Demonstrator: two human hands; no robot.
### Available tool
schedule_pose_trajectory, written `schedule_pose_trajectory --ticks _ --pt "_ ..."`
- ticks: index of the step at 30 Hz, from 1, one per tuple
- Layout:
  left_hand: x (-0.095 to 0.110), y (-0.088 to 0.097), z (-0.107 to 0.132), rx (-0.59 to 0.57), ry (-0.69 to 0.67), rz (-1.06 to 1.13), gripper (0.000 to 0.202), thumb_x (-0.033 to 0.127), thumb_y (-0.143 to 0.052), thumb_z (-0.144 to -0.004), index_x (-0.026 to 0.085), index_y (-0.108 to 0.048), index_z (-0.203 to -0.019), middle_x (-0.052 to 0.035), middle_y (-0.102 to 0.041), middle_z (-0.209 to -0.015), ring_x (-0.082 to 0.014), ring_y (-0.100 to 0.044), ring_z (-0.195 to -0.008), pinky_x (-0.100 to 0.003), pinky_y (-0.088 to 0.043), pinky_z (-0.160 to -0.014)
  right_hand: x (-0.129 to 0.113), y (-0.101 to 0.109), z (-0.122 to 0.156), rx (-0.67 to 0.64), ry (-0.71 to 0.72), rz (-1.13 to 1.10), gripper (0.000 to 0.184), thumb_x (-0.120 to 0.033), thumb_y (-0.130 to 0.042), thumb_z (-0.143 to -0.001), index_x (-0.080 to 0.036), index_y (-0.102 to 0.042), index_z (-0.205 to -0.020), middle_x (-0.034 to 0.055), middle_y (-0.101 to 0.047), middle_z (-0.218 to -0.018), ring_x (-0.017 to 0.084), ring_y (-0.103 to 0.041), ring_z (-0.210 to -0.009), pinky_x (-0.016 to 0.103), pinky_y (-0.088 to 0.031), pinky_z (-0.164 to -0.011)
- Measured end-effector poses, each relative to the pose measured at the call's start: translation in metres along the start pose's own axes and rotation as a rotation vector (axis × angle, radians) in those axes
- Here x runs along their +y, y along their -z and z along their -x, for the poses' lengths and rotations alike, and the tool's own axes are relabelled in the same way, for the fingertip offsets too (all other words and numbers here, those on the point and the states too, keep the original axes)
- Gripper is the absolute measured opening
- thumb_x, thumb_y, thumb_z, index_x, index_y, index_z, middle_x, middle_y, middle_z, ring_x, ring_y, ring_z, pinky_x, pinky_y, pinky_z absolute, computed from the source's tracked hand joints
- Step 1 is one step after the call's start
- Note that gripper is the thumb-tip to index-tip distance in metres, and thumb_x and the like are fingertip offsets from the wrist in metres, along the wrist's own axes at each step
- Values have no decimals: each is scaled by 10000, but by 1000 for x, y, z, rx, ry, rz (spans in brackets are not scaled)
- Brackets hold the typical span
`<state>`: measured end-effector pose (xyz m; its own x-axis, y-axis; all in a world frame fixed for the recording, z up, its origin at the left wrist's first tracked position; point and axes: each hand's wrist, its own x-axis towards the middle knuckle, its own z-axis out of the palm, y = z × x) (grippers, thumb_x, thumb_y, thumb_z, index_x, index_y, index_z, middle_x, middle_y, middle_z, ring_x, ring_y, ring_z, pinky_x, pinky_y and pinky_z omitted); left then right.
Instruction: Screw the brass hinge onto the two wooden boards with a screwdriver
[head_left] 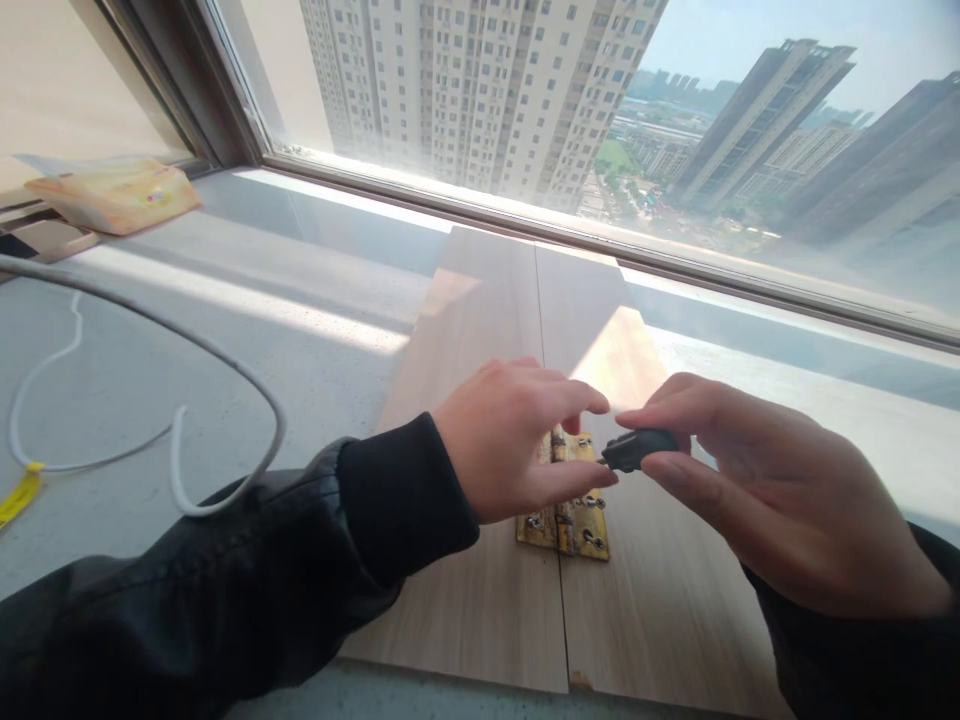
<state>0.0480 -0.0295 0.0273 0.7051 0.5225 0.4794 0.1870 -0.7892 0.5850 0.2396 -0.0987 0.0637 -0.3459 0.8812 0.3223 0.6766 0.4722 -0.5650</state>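
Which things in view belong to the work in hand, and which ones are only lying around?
Seem to belong to the work:
black-handled screwdriver, in the right hand
hinge
screws
wooden boards, under the hinge

Apparently only lying around:
white cable
yellow tag
packet near the window frame

Single head-worn view, forward and down, close above both hands (pixel 511 438)

Yellowish packet (pixel 120 205) just kinda sitting in the left corner by the brown window frame (pixel 193 70), thick pale cable (pixel 279 412) looping over the speckled surface (pixel 330 385), plus a thinner cord (pixel 97 466) with a yellow tag (pixel 21 495). Outside it's mostly high-rises (pixel 480 90), some greenery (pixel 618 155) and sky (pixel 892 40).
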Motion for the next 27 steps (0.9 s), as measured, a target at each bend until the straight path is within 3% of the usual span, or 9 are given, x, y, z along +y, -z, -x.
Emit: schedule_pose_trajectory --ticks 2,7,9,16,22,24,27 --pt "7 -12 -10 -3 -35 111 283 385 -656 -729 143 -681 -873 -36 -684 -774 -166 -588 -728 -312 -461 -709 1 1 1 -5 -4 8 134 -288 -559 -839 -247 -572 -966 21 -612 -819 163 -575 -728 303 -436 -569" --pt "14 -28 -14 218 131 329 196 302 -749 -637 135 -656 -680 18 -605 -611 -89 -525 -602 -221 -427 -602 2 0 1 14 15 24 109 -298 -565 -835 -229 -566 -919 16 -616 -775 149 -583 -667 285 -428 -535" --pt "15 -30 -12 250 148 359 195 262 -771 -607 133 -630 -643 38 -568 -586 -69 -489 -569 -204 -406 -575 2 -2 0 23 4 31 108 -306 -571 -831 -224 -568 -902 16 -616 -757 146 -580 -645 281 -416 -514" --pt "4 -28 -14 158 24 540 146 191 -750 -635 128 -627 -681 30 -546 -616 -76 -488 -597 -209 -419 -582 -3 -8 1 134 -54 72 107 -317 -597 -805 -216 -562 -817 11 -601 -685 138 -552 -570 285 -395 -470" --pt "-5 -24 -21 -49 -139 604 98 189 -658 -745 100 -672 -783 -34 -618 -685 -109 -566 -664 -239 -476 -636 -13 -19 18 358 -212 178 218 -371 -675 -735 -246 -501 -701 24 -598 -725 176 -553 -604 338 -394 -516" --pt "-6 -23 -20 -18 -158 560 128 222 -679 -731 113 -673 -799 -42 -648 -705 -118 -582 -682 -259 -491 -677 -18 -23 19 374 -244 171 217 -377 -685 -726 -255 -506 -713 24 -593 -718 188 -552 -619 351 -391 -529" --pt "-6 -23 -16 123 -136 445 164 278 -732 -673 142 -652 -718 -39 -670 -693 -127 -587 -686 -278 -493 -693 -23 -24 17 356 -235 169 188 -373 -681 -730 -263 -531 -764 15 -592 -702 175 -533 -581 344 -379 -509"
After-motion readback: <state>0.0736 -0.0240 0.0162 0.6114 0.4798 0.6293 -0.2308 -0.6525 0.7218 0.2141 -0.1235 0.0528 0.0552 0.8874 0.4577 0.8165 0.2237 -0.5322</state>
